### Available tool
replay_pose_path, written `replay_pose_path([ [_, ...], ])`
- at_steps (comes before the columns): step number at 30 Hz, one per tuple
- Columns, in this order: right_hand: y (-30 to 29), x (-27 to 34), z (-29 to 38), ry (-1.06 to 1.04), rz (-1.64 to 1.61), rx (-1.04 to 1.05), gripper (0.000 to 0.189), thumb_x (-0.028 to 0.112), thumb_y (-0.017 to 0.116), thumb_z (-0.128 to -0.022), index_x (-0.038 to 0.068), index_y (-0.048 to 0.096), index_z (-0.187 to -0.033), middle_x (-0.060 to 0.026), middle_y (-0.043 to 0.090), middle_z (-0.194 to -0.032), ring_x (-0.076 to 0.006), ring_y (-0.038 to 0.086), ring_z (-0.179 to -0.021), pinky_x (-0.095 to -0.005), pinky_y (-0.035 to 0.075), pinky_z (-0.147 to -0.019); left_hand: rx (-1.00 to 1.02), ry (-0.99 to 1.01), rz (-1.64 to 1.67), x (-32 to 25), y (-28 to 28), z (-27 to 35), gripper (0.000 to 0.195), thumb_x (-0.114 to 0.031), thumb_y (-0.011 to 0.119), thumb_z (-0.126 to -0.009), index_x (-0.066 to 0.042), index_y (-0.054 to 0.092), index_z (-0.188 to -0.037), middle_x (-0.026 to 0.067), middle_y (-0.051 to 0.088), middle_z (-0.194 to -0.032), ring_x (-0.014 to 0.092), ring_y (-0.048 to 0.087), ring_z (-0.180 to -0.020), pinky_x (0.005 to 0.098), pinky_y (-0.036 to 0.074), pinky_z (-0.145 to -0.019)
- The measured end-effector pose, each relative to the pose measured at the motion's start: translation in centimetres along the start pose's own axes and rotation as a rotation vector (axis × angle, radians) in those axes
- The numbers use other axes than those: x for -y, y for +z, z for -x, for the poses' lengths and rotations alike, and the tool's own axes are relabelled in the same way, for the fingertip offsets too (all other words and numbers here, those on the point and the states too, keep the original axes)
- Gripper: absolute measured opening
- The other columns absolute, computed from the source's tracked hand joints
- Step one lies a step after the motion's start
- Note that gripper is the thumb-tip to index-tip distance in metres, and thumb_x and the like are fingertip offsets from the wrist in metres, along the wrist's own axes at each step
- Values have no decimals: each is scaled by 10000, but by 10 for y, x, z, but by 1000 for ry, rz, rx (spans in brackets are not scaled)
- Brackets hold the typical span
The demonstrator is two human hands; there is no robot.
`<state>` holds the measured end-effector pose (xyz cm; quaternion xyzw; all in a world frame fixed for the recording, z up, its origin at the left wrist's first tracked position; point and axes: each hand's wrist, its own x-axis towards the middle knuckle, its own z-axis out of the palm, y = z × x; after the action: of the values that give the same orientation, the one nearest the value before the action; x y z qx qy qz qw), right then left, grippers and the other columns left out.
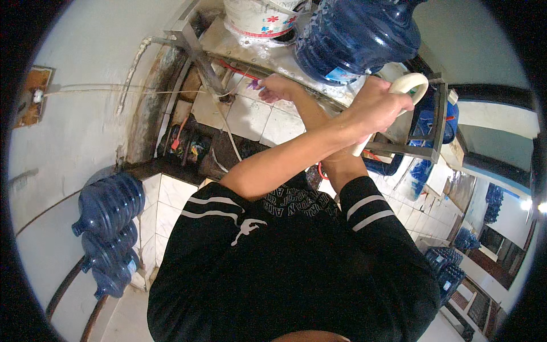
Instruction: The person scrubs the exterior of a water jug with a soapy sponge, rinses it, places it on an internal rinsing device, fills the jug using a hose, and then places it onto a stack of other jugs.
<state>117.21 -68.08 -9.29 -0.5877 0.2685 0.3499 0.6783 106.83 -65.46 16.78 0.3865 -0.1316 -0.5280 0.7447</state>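
Observation:
My forearms cross, the left one above the right. My left hand [376,104] is closed around a cream-white tubular handle [414,81] with a looped end, just below a large blue water jug [357,40]. The jug lies tilted on the wet, foamy metal worktop [265,53]. At the worktop's near edge, my right hand [277,88] has its fingers partly curled beside a small purple thing [254,84]; whether it grips this is unclear. Behind it stands a white bucket with a flower pattern [258,17], foam around its base.
Several blue jugs [111,205] are stacked on their sides at the left wall. A metal frame [438,119] and blue containers [423,119] stand at the right. A thin hose [226,124] hangs beneath the worktop edge. More jugs [446,273] stand at the lower right.

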Motion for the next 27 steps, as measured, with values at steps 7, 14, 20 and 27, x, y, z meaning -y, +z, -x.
replay_pose_path([
  [7,9,11,-5,-67,-49,-140,257,275,473,-921,60,607,-965,-77,602,-841,-203,613,-743,-343,517,-672,-79,172,-103,5,10,-7,193,-119,641,-749,-40,548,-599,10,444,-478,88,380,-376,276,270,-348],
  [14,17,-4,7,-536,1323,-399,249,154,445,-866,-45,591,-902,-294,609,-818,-439,618,-783,-511,493,-702,-73,174,-152,2,-21,-22,151,-148,662,-729,-40,606,-639,-18,440,-486,73,394,-387,273,279,-352],
  [20,41,-7,58,-629,1486,-398,201,167,516,-786,-18,589,-809,-234,623,-823,-379,623,-783,-427,512,-652,-124,175,-236,-13,-69,-32,127,-93,634,-767,-76,560,-665,-61,377,-489,30,307,-381,238,199,-348],
  [27,28,-43,78,-1124,1381,-261,471,206,514,-817,7,466,-1241,-224,490,-1228,-353,409,-1237,-449,273,-1078,-47,125,-175,-26,-114,-34,94,-83,639,-755,-32,592,-692,-59,379,-487,42,310,-380,240,210,-361],
])
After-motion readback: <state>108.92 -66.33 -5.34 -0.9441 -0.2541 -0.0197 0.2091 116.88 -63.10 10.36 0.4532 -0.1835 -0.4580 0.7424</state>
